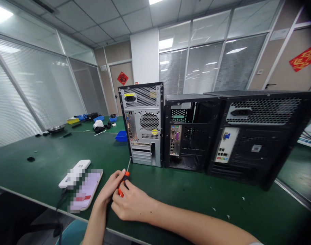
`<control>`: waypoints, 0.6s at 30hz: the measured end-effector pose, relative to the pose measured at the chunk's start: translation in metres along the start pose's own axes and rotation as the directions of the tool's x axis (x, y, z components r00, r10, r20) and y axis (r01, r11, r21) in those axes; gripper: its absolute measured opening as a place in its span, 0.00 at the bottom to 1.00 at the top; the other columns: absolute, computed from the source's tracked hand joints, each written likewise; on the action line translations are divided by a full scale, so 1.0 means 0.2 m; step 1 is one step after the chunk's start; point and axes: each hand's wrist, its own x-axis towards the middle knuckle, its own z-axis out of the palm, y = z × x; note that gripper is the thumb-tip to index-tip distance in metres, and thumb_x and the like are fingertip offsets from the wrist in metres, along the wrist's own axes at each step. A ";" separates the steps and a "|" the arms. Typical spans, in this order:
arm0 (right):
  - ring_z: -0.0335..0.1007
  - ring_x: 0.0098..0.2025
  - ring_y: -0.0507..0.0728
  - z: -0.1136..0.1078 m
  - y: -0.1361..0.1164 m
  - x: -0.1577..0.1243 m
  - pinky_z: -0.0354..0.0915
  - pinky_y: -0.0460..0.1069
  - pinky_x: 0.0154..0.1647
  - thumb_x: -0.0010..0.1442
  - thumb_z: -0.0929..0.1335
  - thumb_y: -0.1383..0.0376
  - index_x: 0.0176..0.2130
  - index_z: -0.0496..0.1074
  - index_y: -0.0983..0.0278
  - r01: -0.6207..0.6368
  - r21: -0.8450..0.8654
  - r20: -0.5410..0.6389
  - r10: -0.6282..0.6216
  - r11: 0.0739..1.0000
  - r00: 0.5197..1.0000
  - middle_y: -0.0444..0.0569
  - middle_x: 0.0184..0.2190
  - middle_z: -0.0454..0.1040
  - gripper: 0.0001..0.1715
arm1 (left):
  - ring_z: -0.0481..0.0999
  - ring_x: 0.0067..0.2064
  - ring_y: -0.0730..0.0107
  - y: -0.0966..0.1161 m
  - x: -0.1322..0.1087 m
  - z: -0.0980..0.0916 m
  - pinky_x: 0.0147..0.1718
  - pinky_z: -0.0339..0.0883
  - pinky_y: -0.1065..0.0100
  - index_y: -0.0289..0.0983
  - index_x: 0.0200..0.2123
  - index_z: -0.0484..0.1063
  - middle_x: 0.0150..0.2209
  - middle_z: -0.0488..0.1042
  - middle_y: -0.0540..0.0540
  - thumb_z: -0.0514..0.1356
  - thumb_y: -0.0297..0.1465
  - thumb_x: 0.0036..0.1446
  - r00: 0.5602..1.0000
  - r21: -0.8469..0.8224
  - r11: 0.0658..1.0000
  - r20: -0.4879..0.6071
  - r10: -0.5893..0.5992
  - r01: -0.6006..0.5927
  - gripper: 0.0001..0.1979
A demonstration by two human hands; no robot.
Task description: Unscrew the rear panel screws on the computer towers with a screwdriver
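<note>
An orange-and-black screwdriver (127, 174) is held in both hands near the front of the table. My right hand (132, 201) is closed around its handle. My left hand (111, 185) pinches it higher up, close to where the metal shaft begins. The shaft slants up and its tip meets the lower left corner of a silver-backed computer case (147, 136), at or very near a screw there. This case stands upright with its rear panel towards me, showing a power socket, a round fan grille and slot covers.
Two black computer cases (191, 136) (252, 146) stand to the right. Left of my hands lie a white power bank (79, 170) and a phone (90, 189), with a cable hanging off the edge. Small screws (213, 209) lie at right; a blue bin (121, 136) sits behind.
</note>
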 end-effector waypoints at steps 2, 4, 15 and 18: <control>0.70 0.34 0.59 0.00 0.00 0.00 0.64 0.59 0.39 0.61 0.58 0.70 0.30 0.68 0.66 -0.007 -0.008 -0.021 0.007 1.000 1.000 0.49 0.29 0.71 0.13 | 0.64 0.27 0.76 -0.01 0.01 0.00 0.28 0.59 0.73 0.35 0.30 0.67 0.25 0.64 0.54 0.61 0.50 0.45 1.000 -0.003 1.000 -0.006 -0.002 0.002 0.23; 0.70 0.34 0.59 0.00 0.00 0.00 0.63 0.58 0.39 0.61 0.58 0.70 0.30 0.68 0.66 -0.013 -0.009 -0.029 0.012 1.000 1.000 0.49 0.29 0.71 0.13 | 0.64 0.27 0.76 -0.02 0.01 -0.01 0.27 0.59 0.73 0.35 0.30 0.67 0.25 0.64 0.54 0.61 0.50 0.45 1.000 -0.010 1.000 -0.015 -0.001 0.001 0.23; 0.68 0.32 0.57 0.00 0.00 0.01 0.62 0.56 0.34 0.61 0.58 0.70 0.31 0.67 0.66 -0.028 0.026 0.004 0.027 0.999 1.000 0.49 0.28 0.70 0.12 | 0.66 0.26 0.73 0.00 0.00 0.01 0.24 0.60 0.71 0.35 0.27 0.68 0.23 0.67 0.51 0.60 0.55 0.41 0.999 0.048 0.999 -0.047 -0.017 0.019 0.27; 0.68 0.31 0.57 0.01 -0.01 0.00 0.61 0.56 0.34 0.61 0.57 0.70 0.31 0.67 0.66 -0.039 0.022 -0.018 0.039 0.999 0.999 0.49 0.28 0.69 0.12 | 0.66 0.25 0.72 0.02 -0.01 0.01 0.23 0.60 0.71 0.35 0.26 0.68 0.22 0.67 0.51 0.60 0.55 0.41 0.998 0.035 0.998 -0.040 -0.044 0.046 0.27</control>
